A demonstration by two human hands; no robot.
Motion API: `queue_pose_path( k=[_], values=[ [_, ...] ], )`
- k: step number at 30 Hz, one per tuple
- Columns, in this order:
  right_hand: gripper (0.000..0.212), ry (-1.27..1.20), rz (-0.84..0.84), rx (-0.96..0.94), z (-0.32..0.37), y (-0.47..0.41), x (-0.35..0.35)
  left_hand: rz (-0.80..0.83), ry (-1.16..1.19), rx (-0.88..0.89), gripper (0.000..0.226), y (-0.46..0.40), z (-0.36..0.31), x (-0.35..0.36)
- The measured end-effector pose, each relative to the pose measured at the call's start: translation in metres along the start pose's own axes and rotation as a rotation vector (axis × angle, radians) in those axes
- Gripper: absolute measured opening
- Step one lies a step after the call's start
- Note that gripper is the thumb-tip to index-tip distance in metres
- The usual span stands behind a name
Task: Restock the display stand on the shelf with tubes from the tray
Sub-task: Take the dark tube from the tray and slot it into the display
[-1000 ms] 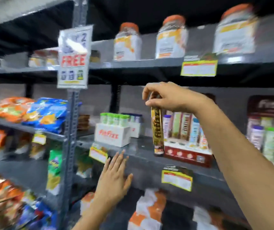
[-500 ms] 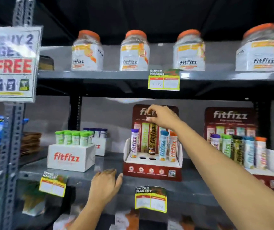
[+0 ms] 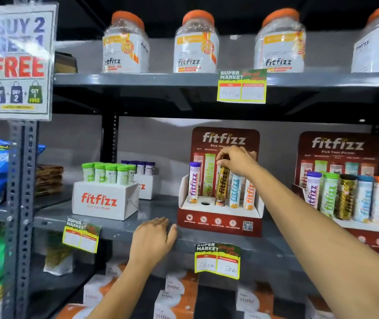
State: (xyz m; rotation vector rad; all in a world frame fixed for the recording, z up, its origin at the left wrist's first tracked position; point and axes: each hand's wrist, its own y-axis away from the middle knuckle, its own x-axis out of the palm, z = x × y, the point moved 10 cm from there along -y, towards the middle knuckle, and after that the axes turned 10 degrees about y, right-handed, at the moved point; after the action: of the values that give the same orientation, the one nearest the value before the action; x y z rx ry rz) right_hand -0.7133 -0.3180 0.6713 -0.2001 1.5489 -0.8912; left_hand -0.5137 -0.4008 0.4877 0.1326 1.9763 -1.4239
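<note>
A dark red fitfizz display stand (image 3: 218,223) sits on the grey middle shelf (image 3: 156,210). My right hand (image 3: 236,161) pinches the cap of a gold-and-black tube (image 3: 221,187) that stands in the stand's middle hole. A purple-capped tube (image 3: 193,183) fills the leftmost hole, and a blue tube (image 3: 235,191) and an orange tube (image 3: 248,194) stand on the right. One hole (image 3: 205,203) next to the purple tube is bare. My left hand (image 3: 152,240) rests flat on the shelf's front edge, fingers together, holding nothing.
A white fitfizz box (image 3: 105,201) of green-capped tubes stands to the left, another box behind it. A second, full display stand (image 3: 344,180) is at the right. Orange-lidded jars (image 3: 195,44) line the upper shelf. Price tags (image 3: 217,261) hang from shelf edges.
My right hand has carried the gold tube from in front of the shelf into the stand and lowered it into the middle hole. My left hand has settled on the shelf edge.
</note>
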Motion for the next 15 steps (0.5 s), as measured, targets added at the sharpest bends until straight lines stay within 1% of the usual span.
queue_pose_path(
  k=[6,9,11,12,13,15],
  values=[
    [0.009,-0.063,0.057,-0.019,0.000,-0.004,0.026,0.001,-0.020,-0.013,0.048,0.000,-0.001,0.000],
    [0.020,-0.069,0.085,-0.027,0.006,-0.004,0.022,0.086,-0.019,-0.043,0.062,-0.003,0.001,0.004],
    [0.026,-0.132,0.005,-0.065,0.018,0.003,0.007,0.167,-0.008,-0.066,0.076,0.003,0.004,0.006],
    [0.025,-0.165,-0.060,-0.100,0.027,0.010,-0.002,0.161,0.006,-0.075,0.078,0.010,0.006,0.000],
    [0.022,-0.192,-0.124,-0.129,0.037,0.020,-0.010,0.123,0.015,-0.072,0.077,0.019,0.006,-0.011],
    [0.015,-0.296,-0.212,-0.189,0.061,0.050,-0.015,0.037,-0.024,-0.053,0.066,0.048,0.007,-0.038]
  ],
)
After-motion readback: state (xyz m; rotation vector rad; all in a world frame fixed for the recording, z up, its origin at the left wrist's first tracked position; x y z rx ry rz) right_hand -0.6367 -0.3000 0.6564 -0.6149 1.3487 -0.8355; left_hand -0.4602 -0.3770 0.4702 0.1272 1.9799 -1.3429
